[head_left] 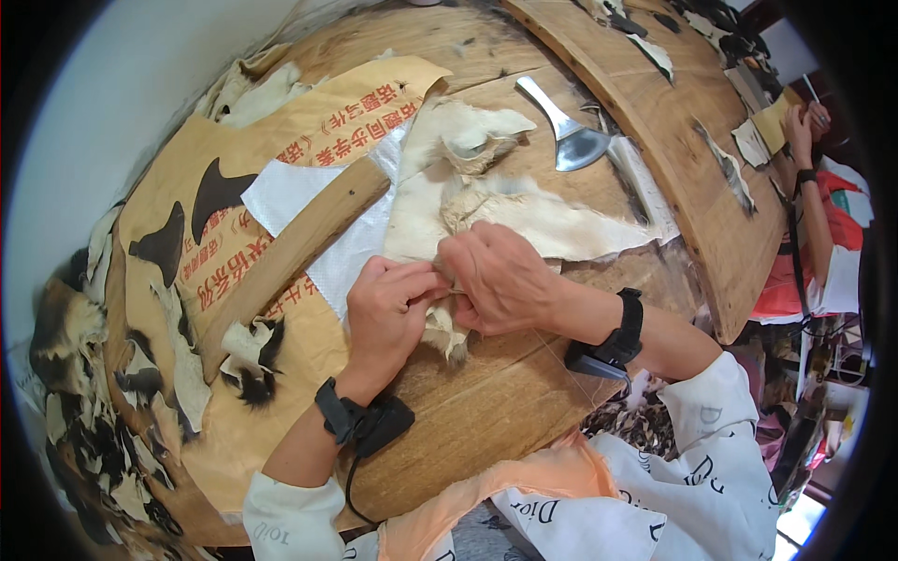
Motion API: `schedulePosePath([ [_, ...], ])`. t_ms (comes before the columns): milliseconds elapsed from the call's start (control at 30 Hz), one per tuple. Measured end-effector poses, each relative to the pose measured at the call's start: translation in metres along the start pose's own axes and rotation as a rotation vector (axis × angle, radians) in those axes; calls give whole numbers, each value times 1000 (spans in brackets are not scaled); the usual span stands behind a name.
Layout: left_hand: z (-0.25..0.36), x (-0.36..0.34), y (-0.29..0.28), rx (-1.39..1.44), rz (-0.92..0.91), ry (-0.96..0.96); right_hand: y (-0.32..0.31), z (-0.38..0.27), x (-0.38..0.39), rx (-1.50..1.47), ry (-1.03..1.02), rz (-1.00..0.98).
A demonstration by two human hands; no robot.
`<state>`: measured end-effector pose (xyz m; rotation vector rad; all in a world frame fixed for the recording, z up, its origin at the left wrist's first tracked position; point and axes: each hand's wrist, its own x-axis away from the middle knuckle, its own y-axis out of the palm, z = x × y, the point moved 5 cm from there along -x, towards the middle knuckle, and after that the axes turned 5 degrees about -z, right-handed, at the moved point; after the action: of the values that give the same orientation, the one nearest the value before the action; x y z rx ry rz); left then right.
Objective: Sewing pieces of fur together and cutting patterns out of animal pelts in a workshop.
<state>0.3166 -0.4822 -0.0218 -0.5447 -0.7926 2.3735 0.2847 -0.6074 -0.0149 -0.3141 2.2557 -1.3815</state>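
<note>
A cream-white fur pelt [486, 196] lies spread on a wooden board [486, 393]. My left hand [388, 313] pinches the pelt's near edge from the left. My right hand [500, 276] is closed on the same edge right beside it, fingertips meeting the left hand's; something thin may be between them, too small to tell. A fine thread runs from the hands toward my right wrist. Both wrists wear black bands with small devices.
A metal scraper [566, 131] lies behind the pelt. A wooden stick [299, 248] rests on a white woven sheet [281, 192] and brown printed paper [309, 122]. Fur scraps [248, 360] litter the left. Another person [818, 215] works at the far right.
</note>
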Motion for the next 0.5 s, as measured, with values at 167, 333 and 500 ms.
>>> schedulePosePath([
  [167,-2,-1,1,-20,-17,-35,-5,-7,3,-53,-70,3],
  [333,-3,-1,-1,29,35,-29,-16,-18,15,313,-156,55],
  [500,-4,0,1,6,37,-12,-14,-24,8,307,-321,18],
])
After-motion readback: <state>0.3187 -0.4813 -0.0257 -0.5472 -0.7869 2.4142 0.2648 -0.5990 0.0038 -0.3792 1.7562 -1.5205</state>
